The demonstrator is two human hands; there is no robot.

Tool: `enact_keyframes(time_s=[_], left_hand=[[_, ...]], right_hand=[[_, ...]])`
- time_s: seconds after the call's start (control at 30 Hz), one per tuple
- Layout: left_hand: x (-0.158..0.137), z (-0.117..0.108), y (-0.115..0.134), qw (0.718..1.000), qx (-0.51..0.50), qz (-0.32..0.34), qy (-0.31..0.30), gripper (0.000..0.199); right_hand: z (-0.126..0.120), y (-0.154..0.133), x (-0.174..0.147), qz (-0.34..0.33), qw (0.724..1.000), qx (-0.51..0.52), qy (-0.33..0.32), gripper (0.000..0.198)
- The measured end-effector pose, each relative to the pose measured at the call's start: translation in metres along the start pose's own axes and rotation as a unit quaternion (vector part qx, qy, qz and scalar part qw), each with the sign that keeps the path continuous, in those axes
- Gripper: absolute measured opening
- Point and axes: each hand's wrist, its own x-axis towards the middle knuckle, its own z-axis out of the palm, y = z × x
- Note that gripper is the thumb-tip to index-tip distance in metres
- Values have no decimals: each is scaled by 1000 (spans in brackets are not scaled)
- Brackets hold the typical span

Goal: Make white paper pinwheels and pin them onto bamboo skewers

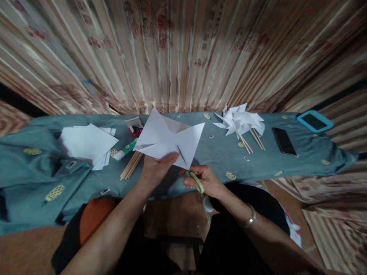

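Note:
My left hand grips a white paper sheet from below, the thumb lying on its near part. Slits run inward from the sheet's corners, and it is held above the cloth. In my right hand are scissors with light green handles. Their blades meet the sheet at its near right corner, at the end of a slit; most of the blade length is hidden. Just left of the sheet lie a bundle of wooden sticks, a green and white tube and a small red box with dark contents.
A blue-green cloth with pineapple prints covers the narrow table. Stacked white paper lies at left. Paper pinwheels on sticks, a dark phone and a blue-framed device are at right. A striped curtain hangs behind.

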Motion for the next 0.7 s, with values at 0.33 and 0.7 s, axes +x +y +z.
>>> enact_keyframes(time_s=[0.33, 0.7], left_hand=[[-3, 0, 7, 1000, 19, -8, -1, 25], [-6, 2, 6, 999, -4, -36, -18, 24]], right_hand=[[2, -1, -1, 6, 1000, 19, 13, 46], [4, -7, -3, 16, 999, 27, 23, 48]])
